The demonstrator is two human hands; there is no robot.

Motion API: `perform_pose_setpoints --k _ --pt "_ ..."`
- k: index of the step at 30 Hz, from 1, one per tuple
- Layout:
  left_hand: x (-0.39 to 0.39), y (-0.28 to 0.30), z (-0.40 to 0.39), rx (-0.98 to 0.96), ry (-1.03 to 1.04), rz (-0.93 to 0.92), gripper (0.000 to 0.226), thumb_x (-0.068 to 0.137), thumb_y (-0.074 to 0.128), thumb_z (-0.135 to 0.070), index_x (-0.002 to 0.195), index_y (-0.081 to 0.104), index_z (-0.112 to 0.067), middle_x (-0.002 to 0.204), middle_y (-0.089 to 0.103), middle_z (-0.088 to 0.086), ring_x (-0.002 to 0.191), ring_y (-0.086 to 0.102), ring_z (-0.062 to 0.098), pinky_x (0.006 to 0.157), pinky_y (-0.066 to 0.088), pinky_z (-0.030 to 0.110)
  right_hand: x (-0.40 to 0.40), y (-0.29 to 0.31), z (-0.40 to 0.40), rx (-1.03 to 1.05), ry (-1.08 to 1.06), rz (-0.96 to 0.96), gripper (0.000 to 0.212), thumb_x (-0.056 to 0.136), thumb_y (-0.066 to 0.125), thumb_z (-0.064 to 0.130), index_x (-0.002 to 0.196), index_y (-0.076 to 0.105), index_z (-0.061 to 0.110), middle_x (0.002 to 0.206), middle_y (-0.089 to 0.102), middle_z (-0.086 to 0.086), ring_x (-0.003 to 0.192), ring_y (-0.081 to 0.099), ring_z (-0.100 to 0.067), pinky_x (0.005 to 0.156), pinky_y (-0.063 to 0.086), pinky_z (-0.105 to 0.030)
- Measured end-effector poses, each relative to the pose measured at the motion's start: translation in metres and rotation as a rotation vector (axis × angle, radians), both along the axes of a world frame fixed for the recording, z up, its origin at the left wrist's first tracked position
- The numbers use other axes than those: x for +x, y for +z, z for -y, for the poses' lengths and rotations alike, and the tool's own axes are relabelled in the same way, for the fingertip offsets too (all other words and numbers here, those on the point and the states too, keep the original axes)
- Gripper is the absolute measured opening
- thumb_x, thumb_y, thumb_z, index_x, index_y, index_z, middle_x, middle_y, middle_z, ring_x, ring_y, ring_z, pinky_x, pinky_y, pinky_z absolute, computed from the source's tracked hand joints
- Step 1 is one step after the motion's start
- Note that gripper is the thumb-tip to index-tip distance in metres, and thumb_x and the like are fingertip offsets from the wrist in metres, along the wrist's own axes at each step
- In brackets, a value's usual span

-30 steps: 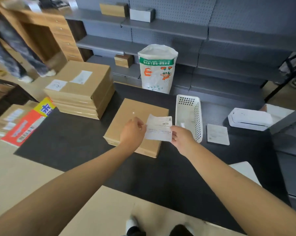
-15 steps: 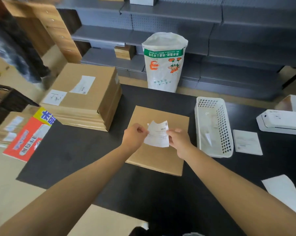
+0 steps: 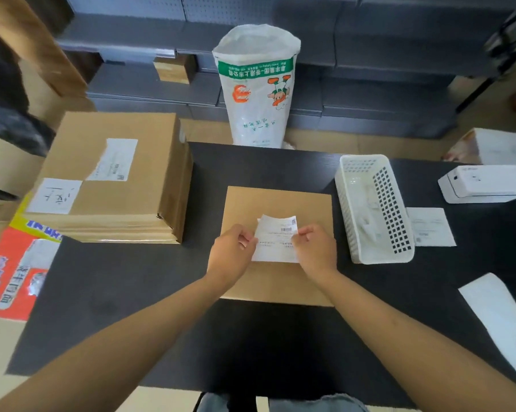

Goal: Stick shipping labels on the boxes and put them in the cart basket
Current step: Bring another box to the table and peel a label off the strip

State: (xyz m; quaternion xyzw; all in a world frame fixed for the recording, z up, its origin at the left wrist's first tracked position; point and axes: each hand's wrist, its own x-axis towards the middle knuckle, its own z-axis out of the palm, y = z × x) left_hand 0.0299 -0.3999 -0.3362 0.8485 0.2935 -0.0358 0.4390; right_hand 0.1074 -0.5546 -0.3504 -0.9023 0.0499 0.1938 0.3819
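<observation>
A flat brown cardboard box (image 3: 277, 200) lies on the black table (image 3: 132, 286) in front of me. Over its middle I hold a white shipping label (image 3: 276, 237) with a barcode. My left hand (image 3: 231, 254) pinches the label's left edge and my right hand (image 3: 317, 251) pinches its right edge. The label's top edge curls up; whether its lower edge touches the box I cannot tell. A stack of the same flat boxes (image 3: 111, 179) stands at the left, with two white labels on its top one.
A white plastic basket (image 3: 372, 209) lies just right of the box. Beyond it a loose label sheet (image 3: 430, 227) and a white label printer (image 3: 485, 182). A white printed sack (image 3: 256, 87) stands behind the table, before grey shelves. White paper (image 3: 500, 316) lies at the right edge.
Both hands have brought the label from the box's right edge to over its middle and lowered it toward the box. The camera has tilted down and closer.
</observation>
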Motion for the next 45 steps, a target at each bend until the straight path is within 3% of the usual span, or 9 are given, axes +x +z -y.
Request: perform_pose_setpoints --k 7,10,14,16,19,24,37,42,45 --pt "0.005 -0.005 -0.006 0.125 -0.141 -0.049 0.009 0.092 0.058 -0.029 0.088 0.052 -0.024 0.082 0.059 -0.009 0.07 0.055 0.01 0.053 0.036 0.017 -0.009 -0.006 -0.005 -0.132 0.09 0.161 0.018 0.085 0.062 0.031 0.089 0.044 0.031 0.083 0.056 0.014 0.071 0.056 -0.004 0.053 0.042 -0.02" --pt "0.006 -0.006 -0.006 0.279 -0.166 -0.072 0.014 0.091 0.058 -0.029 0.088 0.046 -0.023 0.083 0.055 -0.007 0.065 0.048 0.011 0.057 0.032 0.018 -0.013 -0.003 -0.005 -0.323 0.162 0.346 0.023 0.083 0.062 0.031 0.096 0.045 0.026 0.095 0.051 0.008 0.084 0.049 -0.013 0.07 0.038 -0.025" --pt "0.009 -0.016 -0.009 0.642 -0.577 0.116 0.028 0.091 0.049 -0.016 0.119 0.049 -0.016 0.121 0.05 0.002 0.108 0.046 0.02 0.091 0.028 0.025 -0.02 0.001 -0.012 -0.471 0.469 0.572 0.041 0.085 0.06 0.013 0.125 0.052 0.007 0.137 0.047 -0.013 0.129 0.041 -0.031 0.106 0.033 -0.038" --pt "0.011 -0.022 -0.006 0.669 -0.769 0.125 0.045 0.097 0.04 -0.018 0.141 0.037 -0.011 0.148 0.035 0.01 0.139 0.028 0.03 0.113 0.016 0.034 -0.023 -0.002 -0.016 -0.446 0.63 0.471 0.049 0.098 0.045 0.019 0.144 0.035 0.007 0.157 0.022 -0.011 0.146 0.014 -0.027 0.118 0.014 -0.036" --pt "0.011 -0.036 -0.005 0.724 -0.87 0.017 0.056 0.104 0.017 -0.03 0.149 -0.009 -0.01 0.161 -0.005 0.006 0.147 -0.014 0.023 0.117 -0.012 0.038 -0.022 -0.014 -0.012 -0.492 0.717 0.33 0.059 0.104 0.022 0.037 0.152 -0.005 0.015 0.16 -0.014 -0.001 0.146 -0.017 -0.018 0.119 -0.01 -0.034" --pt "0.007 -0.048 -0.017 0.718 -0.83 -0.036 0.06 0.099 0.002 -0.046 0.144 -0.023 -0.015 0.155 -0.027 0.001 0.141 -0.029 0.015 0.118 -0.015 0.04 -0.021 -0.023 -0.006 -0.565 0.716 0.348 0.065 0.101 0.014 0.046 0.147 -0.02 0.014 0.156 -0.024 -0.001 0.144 -0.025 -0.017 0.117 -0.017 -0.035" --pt "0.008 -0.048 -0.021 0.691 -0.791 -0.045 0.068 0.088 -0.015 -0.057 0.143 -0.028 -0.019 0.154 -0.03 -0.003 0.141 -0.03 0.017 0.115 -0.022 0.041 -0.015 -0.032 0.006 -0.523 0.579 0.351 0.062 0.101 0.014 0.042 0.148 -0.018 0.016 0.158 -0.021 0.0 0.142 -0.027 -0.014 0.118 -0.015 -0.04" --pt "0.012 -0.044 -0.024 0.569 -0.686 0.007 0.066 0.098 0.017 -0.054 0.15 -0.011 -0.025 0.157 -0.02 -0.01 0.14 -0.033 0.018 0.112 -0.027 0.034 -0.008 -0.029 0.008 -0.482 0.505 0.372 0.063 0.101 0.02 0.043 0.152 -0.005 0.014 0.161 -0.01 -0.002 0.146 -0.016 -0.016 0.118 -0.012 -0.036" --pt "0.011 -0.038 -0.03 0.459 -0.463 0.049 0.067 0.098 0.04 -0.045 0.153 0.007 -0.024 0.161 -0.005 -0.008 0.145 -0.021 0.017 0.118 -0.012 0.036 -0.003 -0.017 0.015 -0.319 0.243 0.351 0.061 0.1 0.036 0.041 0.151 0.021 0.012 0.16 0.014 -0.006 0.147 0.007 -0.021 0.12 0.004 -0.035"
